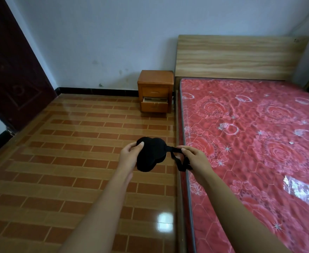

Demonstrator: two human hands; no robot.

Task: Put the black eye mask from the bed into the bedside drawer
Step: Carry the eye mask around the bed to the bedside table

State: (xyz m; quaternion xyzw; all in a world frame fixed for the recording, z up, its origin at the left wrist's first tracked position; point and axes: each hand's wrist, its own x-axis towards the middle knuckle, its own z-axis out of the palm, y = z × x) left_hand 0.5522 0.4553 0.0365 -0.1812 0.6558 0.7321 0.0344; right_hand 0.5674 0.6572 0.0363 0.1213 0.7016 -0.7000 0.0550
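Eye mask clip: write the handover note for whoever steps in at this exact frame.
Left hand: holds the padded body of the black eye mask.
Right hand: fingers pinch the strap.
Mask is off the bed, held over the floor beside it.
Bedside cabinet stands ahead by the headboard; its lower drawer is pulled open.
Done: pickup. Left: walk over, drop the mask in the drawer.

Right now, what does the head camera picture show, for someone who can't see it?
Two hands hold a black eye mask over the tiled floor: left hand on the pad, right hand on its strap. Ahead, the bedside table's lower drawer is open beside the red bed.
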